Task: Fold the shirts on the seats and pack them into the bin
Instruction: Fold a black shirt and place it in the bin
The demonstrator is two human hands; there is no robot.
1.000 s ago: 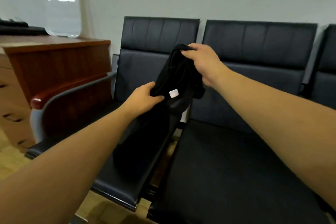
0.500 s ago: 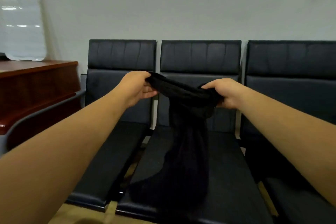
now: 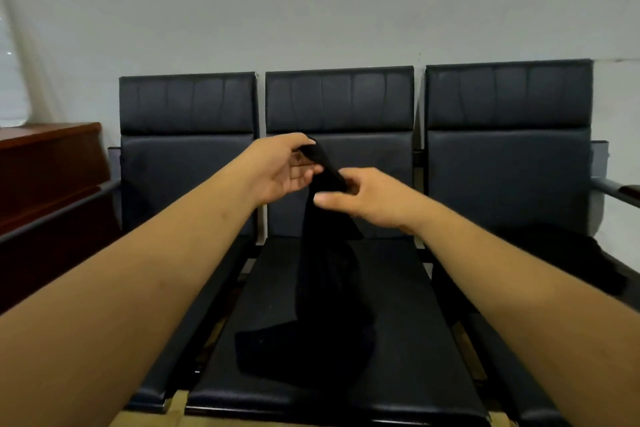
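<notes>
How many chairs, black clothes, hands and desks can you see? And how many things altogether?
Seats: 3, the left seat, the middle seat, the right seat
Black clothes: 2, the held shirt and a dark heap on the right seat
Hands: 2, the left hand and the right hand, both gripping the held shirt
Wooden desk: 1
Total: 8

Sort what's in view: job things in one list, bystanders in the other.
Job: shirt, held by left hand and right hand; middle seat under it; dark heap on right seat, likely another shirt.
Bystanders: desk; wall.
</notes>
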